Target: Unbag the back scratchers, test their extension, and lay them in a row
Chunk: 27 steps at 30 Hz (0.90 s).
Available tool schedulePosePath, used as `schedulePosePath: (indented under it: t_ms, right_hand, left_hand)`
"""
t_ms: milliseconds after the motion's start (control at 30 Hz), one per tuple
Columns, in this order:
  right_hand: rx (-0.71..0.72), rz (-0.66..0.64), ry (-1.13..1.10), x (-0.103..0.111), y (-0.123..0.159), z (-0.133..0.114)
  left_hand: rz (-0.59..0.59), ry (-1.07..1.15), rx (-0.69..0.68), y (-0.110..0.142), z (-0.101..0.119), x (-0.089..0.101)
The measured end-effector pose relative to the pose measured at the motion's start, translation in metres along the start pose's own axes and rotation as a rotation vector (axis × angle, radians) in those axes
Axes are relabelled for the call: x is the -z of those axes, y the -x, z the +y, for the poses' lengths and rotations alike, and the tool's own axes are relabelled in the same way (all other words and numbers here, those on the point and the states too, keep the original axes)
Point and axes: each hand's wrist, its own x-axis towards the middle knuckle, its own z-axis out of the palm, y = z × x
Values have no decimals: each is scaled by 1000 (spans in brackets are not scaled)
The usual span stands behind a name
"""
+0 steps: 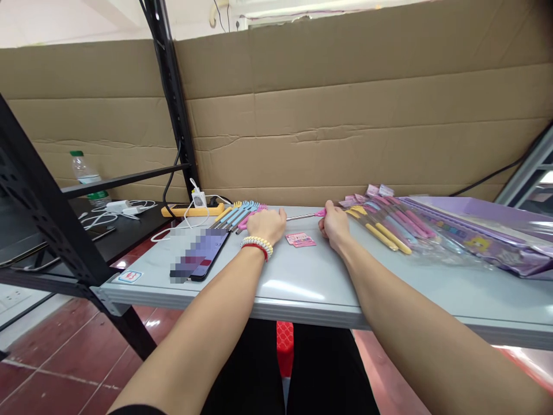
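Note:
A telescopic back scratcher with a thin metal rod (301,217) stretches between my hands, just above the table. My left hand (265,226), with a beaded bracelet on the wrist, is closed around its left end. Closed fingers of my right hand (335,225) grip the pink part at the other end. Below the rod lie small pink printed cards (301,240), touched by neither hand. Left of my left hand is a row of loose back scratchers (239,214) with yellow, blue and pink claw heads. Right of my right hand, bagged back scratchers (401,222) lie in a pile.
A phone (205,256) lies at the table's left, near a yellow power strip (190,211) with white cables. A purple package (488,230) takes up the right side. Black shelf posts (170,86) stand at left, and a cardboard wall (345,115) closes off the back.

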Motion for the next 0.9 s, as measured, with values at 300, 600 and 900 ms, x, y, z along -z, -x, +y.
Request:
schedulePosePath:
  t_ms: [300, 600, 900]
  right_hand:
    - [71, -242, -38, -10, 24, -18]
    - [34, -156, 81, -2, 14, -20]
    - [76, -151, 199, -5, 19, -22]
  left_hand:
    - [8, 83, -69, 6, 10, 1]
    - [-101, 235, -227, 1, -5, 4]
    - [-125, 231, -348, 5, -2, 0]
